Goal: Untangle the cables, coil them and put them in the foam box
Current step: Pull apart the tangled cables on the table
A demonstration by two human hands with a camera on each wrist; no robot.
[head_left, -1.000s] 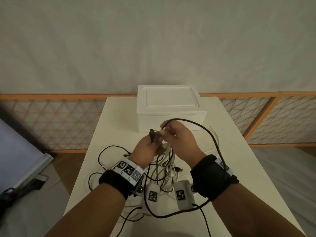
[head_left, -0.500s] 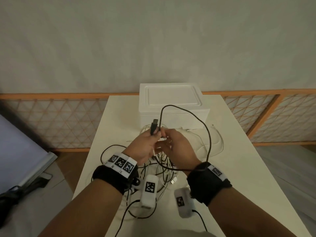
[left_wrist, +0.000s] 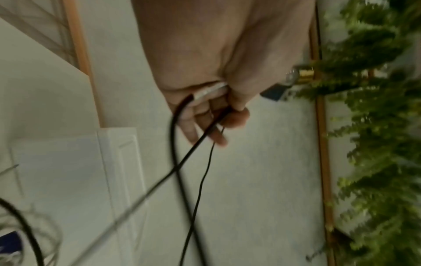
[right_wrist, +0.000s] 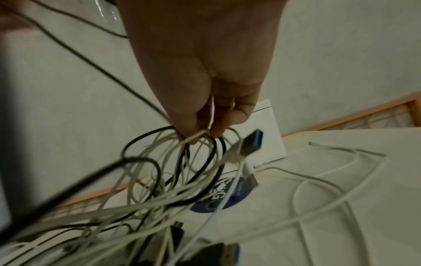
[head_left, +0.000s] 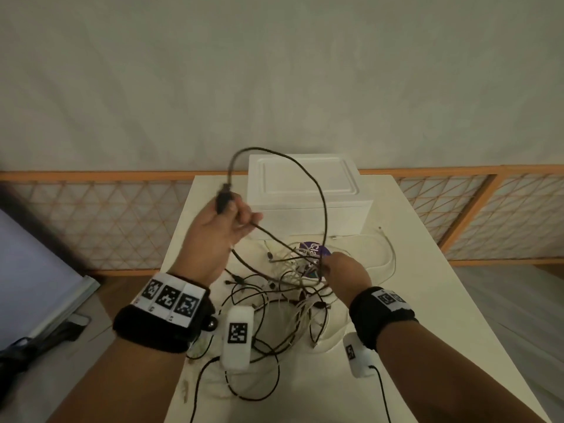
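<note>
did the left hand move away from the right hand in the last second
Yes. The left hand has lifted the black cable plug up and left, level with the foam box, while the right hand dropped to the tangle.

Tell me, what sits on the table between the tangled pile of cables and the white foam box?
In the head view, a round purple sticker lies between the cable tangle and the closed white foam box, partly covered by cables.
</note>
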